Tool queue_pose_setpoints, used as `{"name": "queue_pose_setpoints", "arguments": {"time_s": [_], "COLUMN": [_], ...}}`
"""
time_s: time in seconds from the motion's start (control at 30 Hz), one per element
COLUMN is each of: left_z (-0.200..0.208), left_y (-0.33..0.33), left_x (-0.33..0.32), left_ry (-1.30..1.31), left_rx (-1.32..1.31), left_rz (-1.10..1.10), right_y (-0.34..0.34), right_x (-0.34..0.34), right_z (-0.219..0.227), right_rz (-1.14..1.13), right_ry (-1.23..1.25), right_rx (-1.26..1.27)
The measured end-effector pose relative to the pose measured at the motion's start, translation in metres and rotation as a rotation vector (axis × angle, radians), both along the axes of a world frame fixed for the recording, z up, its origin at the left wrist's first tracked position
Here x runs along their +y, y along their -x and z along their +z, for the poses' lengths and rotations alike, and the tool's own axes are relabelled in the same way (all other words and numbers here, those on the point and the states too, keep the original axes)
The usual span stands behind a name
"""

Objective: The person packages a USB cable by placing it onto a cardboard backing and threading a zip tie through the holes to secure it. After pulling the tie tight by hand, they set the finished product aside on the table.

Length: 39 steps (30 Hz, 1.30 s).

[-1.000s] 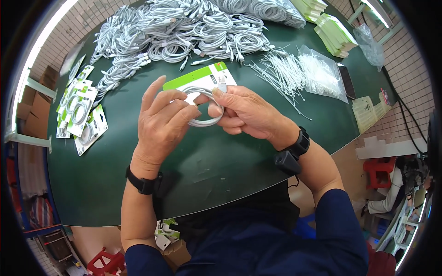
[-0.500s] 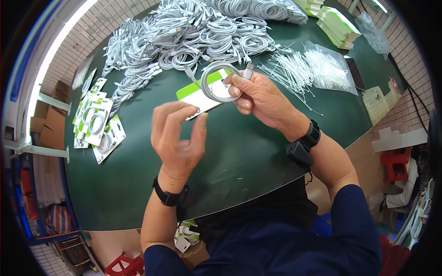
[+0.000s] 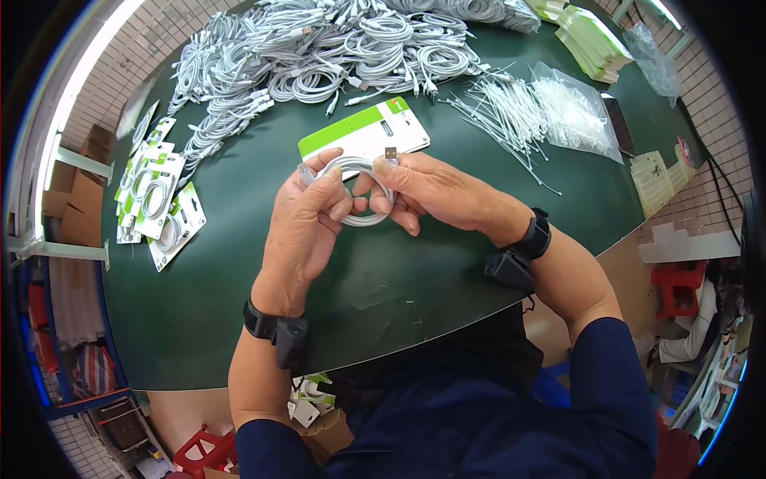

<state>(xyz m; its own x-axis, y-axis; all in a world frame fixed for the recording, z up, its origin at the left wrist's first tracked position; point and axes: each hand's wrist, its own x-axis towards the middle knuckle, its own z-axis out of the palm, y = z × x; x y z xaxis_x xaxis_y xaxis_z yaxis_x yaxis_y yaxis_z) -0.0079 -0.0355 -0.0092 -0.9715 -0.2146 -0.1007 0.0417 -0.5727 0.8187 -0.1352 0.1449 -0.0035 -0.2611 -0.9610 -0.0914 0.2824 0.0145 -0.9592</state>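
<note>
A coiled light-grey USB cable (image 3: 369,219) is held up between both hands over the dark green table. My left hand (image 3: 307,206) pinches the coil's left side, with one plug standing out by the fingers. On the right side, my right hand (image 3: 435,190) grips the coil near its USB plug (image 3: 390,154). Just beyond the hands lies a green-and-white packaging card (image 3: 367,128), its near edge partly covered by my fingers. Each wrist wears a black strap with a small box.
A large heap of coiled cables (image 3: 319,60) covers the far side. White zip ties (image 3: 507,112) lie loose at right beside a clear bag of them (image 3: 570,120). A stack of cards (image 3: 592,44) stands far right. Packed cable cards (image 3: 155,191) lie at left.
My left hand has moved to the coil and closed on it. My right hand has lowered the coil toward me and to the left, uncovering more of the card.
</note>
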Motion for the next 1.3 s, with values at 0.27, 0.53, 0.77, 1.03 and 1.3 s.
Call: {"name": "queue_pose_setpoints", "arguments": {"time_s": [0.27,0.53,0.77,1.03,1.3], "left_z": [0.014,0.0,0.013,0.01,0.013], "left_y": [0.008,0.006,0.005,0.001,-0.003], "left_x": [0.027,0.006,0.008,-0.001,0.022], "left_ry": [-0.133,-0.004,0.27,0.468,1.001], "left_rx": [0.003,0.064,-0.041,-0.194,-0.247], "left_rz": [0.046,0.063,0.058,-0.099,-0.122], "right_y": [0.015,0.007,0.006,0.005,0.012], "right_x": [0.002,-0.001,0.003,0.002,0.009], "right_z": [-0.003,-0.004,-0.001,-0.005,0.006], "right_rz": [-0.095,-0.127,-0.106,-0.008,0.281], "right_ry": [-0.055,0.021,-0.066,-0.13,-0.279], "right_rx": [-0.062,-0.157,0.131,0.394,0.49]}}
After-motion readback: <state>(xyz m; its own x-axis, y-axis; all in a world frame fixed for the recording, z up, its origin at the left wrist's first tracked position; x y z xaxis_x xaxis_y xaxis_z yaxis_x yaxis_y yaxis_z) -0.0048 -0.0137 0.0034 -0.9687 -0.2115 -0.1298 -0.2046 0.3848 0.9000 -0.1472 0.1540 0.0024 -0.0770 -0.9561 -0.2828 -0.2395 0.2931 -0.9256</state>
